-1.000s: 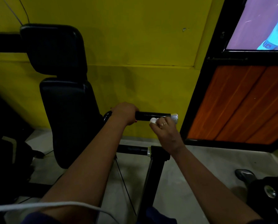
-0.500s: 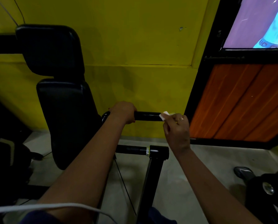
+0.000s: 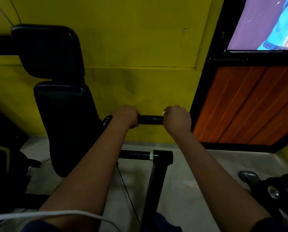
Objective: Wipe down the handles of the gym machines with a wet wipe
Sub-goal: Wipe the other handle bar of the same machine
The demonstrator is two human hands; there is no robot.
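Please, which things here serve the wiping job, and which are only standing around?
In the job: handle; wet wipe, mostly hidden in the right hand; left hand gripping the handle.
Just around: seat pads; screen; wooden panel; white cord.

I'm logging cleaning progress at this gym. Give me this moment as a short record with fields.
handle: black horizontal bar, middle bare
left hand: grips the handle's inner end
right hand: curled round the outer end, holding the wet wipe
wet wipe: only a small white edge shows
nearby: black seat pad, yellow wall
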